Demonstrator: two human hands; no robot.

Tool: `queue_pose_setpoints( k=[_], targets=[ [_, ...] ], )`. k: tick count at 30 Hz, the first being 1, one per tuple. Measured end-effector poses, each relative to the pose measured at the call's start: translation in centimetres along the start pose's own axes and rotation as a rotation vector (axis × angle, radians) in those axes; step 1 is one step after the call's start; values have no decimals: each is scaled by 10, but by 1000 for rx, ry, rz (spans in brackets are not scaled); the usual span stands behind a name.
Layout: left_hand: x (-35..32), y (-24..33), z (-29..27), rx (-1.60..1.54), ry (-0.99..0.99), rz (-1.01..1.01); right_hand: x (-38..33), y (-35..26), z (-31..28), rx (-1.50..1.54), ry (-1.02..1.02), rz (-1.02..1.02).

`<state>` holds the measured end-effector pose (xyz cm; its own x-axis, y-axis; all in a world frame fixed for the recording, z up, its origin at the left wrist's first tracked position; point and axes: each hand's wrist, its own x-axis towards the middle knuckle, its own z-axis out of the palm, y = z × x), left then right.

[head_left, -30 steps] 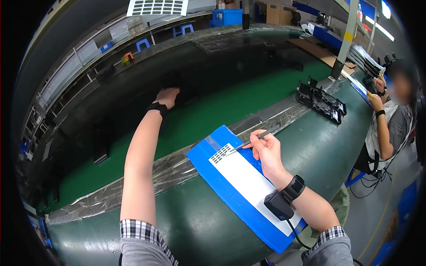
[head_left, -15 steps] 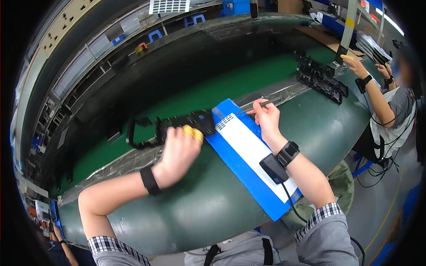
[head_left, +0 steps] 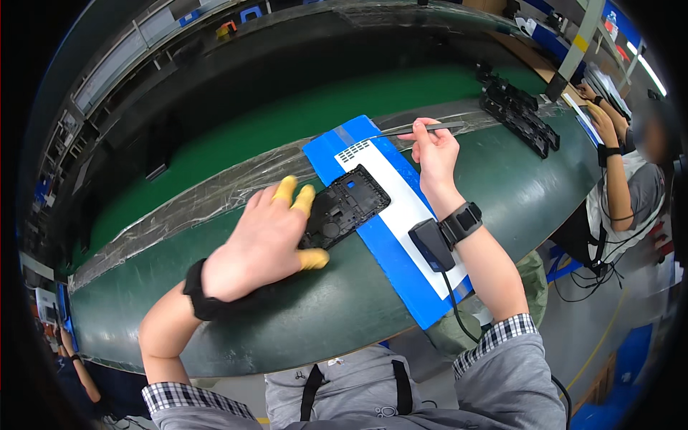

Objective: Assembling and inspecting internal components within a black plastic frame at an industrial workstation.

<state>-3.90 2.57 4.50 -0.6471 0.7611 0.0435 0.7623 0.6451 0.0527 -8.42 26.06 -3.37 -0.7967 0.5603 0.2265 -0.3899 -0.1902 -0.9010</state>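
My left hand [head_left: 261,233], with yellow finger cots on the thumb and two fingers, is spread over one end of a black plastic housing [head_left: 352,201]. Those fingers are stretched apart, and the hand hides part of the housing. The housing's visible end lies across a blue board [head_left: 390,261] and the white sheet [head_left: 408,215] on it. Small black pieces [head_left: 353,151] sit in rows at the sheet's far end. My right hand [head_left: 436,161] pinches dark tweezers [head_left: 448,126], whose thin tip points left above those pieces.
A stack of black plastic housings [head_left: 519,115] stands on the green bench [head_left: 494,179] to the right. Behind the board runs a strip covered in clear film [head_left: 201,175], with a dark green belt surface [head_left: 287,107] beyond. Another person [head_left: 631,172] works at the far right.
My left hand has brought the housing nearer and onto the board, and its fingers have spread. My right hand still holds the tweezers near the sheet's far end. The view has shifted.
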Motion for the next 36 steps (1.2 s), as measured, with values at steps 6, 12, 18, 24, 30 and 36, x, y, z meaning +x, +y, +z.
queue_pose_setpoints(
  k=[6,12,18,24,30,36],
  targets=[
    [-30,-31,18,-217,-259,-112,-31,-21,26,-31,-178,58],
    [-39,-26,30,-188,-45,-53,-82,-25,39,-82,-339,172],
    [-38,-14,35,-221,74,-154,-102,-14,33,-133,-354,312],
    [-36,-16,36,-256,35,-215,-100,-11,36,-187,-358,319],
    [-36,-18,38,-277,24,-212,-99,-11,38,-217,-349,342],
    [-36,-18,40,-282,37,-195,-99,-10,36,-224,-365,343]
  ],
)
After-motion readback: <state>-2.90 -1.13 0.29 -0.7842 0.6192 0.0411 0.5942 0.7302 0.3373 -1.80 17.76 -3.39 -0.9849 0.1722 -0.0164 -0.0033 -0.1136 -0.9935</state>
